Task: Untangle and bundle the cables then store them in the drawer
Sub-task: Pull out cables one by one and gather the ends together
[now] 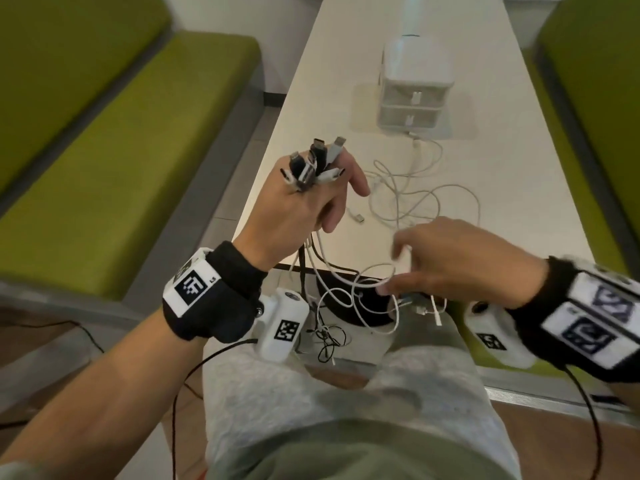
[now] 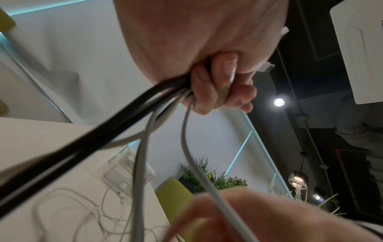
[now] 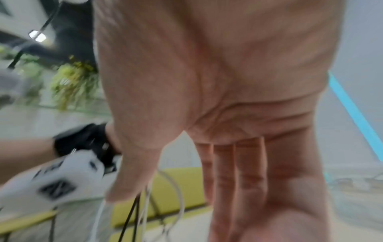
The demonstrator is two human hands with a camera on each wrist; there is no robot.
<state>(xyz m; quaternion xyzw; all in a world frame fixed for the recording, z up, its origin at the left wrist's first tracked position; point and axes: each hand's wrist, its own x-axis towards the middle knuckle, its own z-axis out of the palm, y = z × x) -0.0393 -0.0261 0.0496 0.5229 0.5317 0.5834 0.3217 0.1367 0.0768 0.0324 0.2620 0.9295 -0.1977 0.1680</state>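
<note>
My left hand [image 1: 311, 202] is raised over the near left corner of the white table [image 1: 519, 216] and grips a bunch of black and white cables just below their plugs [image 1: 317, 161], which stick up past the knuckles. In the left wrist view its curled fingers [image 2: 219, 85] clamp the strands [image 2: 116, 122]. The cables [image 1: 322, 268] hang down over the table edge into loops above my lap. My right hand [image 1: 450, 265], blurred, hovers with fingers stretched; its thumb touches a white loop [image 1: 374, 282]. A white two-drawer box [image 1: 415, 95] stands farther back, both drawers closed.
Loose white cables [image 1: 415, 188] lie tangled on the table between my hands and the drawer box. Green benches [image 1: 138, 161] flank the table on both sides. A thin black wire [image 1: 325, 341] is bunched near my knees, below the table edge.
</note>
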